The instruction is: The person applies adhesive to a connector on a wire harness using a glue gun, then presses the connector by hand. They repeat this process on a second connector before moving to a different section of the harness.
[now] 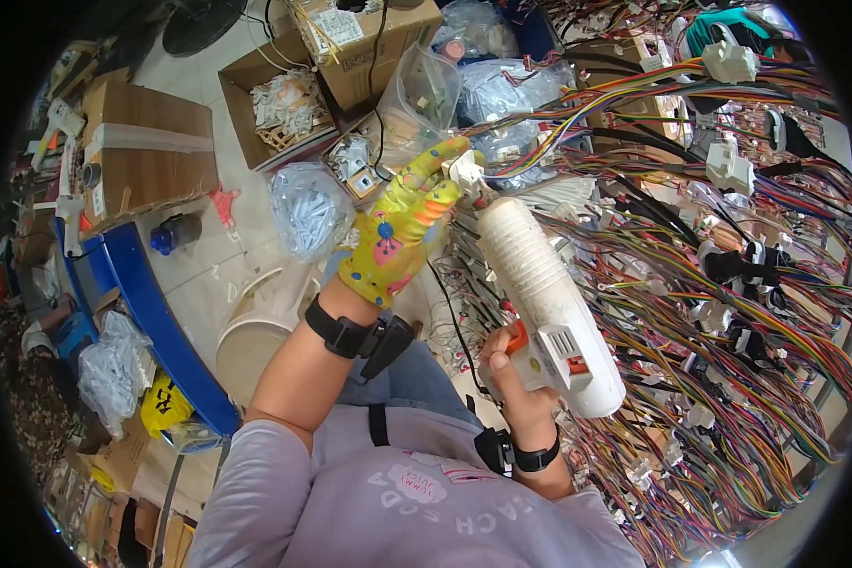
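Note:
My left hand (398, 227), in a yellow patterned glove, pinches a white plastic connector (464, 173) at the end of a bundle of coloured wires (540, 142). My right hand (521, 388) is bare and wraps round the handle of a white hot glue gun (530, 275), with fingers at its orange trigger (517, 337). The gun's tip points up at the connector and sits close under it; whether they touch I cannot tell. More white connectors (729, 168) hang on wires to the right.
Dense wire harnesses (710, 379) fill the right side. At left stand a taped cardboard box (151, 142) and a blue curved edge (161, 322). An open box of small white parts (289, 109), a clear bag of parts (310, 208) and a pale round stool (256, 350) are ahead and left.

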